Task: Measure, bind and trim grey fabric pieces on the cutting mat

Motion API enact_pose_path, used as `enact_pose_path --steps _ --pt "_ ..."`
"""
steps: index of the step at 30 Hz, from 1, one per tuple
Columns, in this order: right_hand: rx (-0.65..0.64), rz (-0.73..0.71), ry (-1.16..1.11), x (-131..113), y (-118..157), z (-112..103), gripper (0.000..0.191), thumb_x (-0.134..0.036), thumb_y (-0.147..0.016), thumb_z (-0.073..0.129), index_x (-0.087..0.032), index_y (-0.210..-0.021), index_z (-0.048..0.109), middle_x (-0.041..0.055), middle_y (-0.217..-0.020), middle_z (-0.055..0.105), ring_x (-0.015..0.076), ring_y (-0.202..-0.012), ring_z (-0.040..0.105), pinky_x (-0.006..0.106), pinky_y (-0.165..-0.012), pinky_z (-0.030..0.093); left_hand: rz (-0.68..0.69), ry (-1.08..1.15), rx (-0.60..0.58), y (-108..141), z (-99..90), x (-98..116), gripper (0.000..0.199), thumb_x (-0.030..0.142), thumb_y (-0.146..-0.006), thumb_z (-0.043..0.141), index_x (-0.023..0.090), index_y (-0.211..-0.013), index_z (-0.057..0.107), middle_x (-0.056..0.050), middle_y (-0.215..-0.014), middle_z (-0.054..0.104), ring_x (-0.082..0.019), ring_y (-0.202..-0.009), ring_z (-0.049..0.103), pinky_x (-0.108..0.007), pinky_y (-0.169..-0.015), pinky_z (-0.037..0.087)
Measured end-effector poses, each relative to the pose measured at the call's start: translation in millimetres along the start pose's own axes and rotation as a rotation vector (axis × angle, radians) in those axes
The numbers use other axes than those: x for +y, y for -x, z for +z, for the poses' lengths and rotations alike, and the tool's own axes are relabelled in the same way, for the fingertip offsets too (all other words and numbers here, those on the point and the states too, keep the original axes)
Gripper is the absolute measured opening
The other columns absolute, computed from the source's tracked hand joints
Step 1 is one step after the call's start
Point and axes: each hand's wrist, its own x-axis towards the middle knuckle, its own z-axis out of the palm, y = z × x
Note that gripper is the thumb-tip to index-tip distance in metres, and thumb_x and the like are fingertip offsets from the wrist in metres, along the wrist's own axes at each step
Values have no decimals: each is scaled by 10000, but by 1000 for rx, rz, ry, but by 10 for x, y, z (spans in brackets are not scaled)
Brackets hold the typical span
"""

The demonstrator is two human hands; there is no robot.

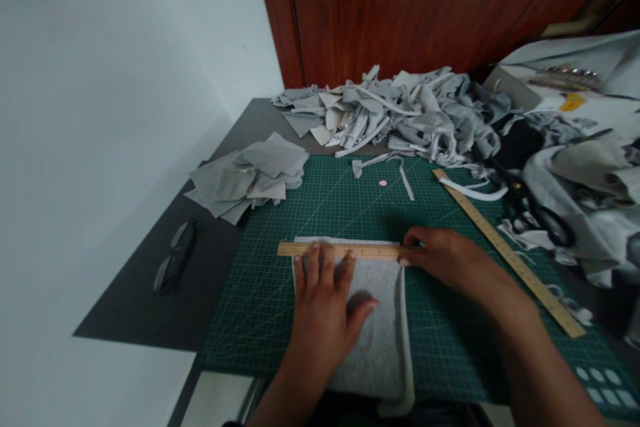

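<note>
A grey piece of fabric (377, 340) lies on the green cutting mat (450, 347) at the near edge. Across its far end rests a short wooden ruler (375, 251). My left hand (323, 310) is spread flat on the fabric, its fingertips touching the ruler. My right hand (440, 255) pinches the ruler's right end with thumb and fingers, beside the fabric's corner.
A longer wooden ruler (510, 253) lies diagonally at right, near black scissors (537, 210). Grey fabric pieces (245, 177) are stacked at left, above glasses (175, 257). A heap of scraps (400, 110) covers the far side. A pink dot (383, 183) is on the mat.
</note>
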Motion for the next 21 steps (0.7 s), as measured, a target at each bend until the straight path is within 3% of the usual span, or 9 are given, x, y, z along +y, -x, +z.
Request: enact_pose_path --steps 21 --pt "-44 -17 -135 135 -20 1 176 -379 -876 589 -268 -889 726 7 -750 703 195 -704 636 292 -617 369 5 55 -1 31 64 -5 747 648 -958 588 205 -1547 466 -233 -1677 302 -473 -1567 239 -714 -1175 368"
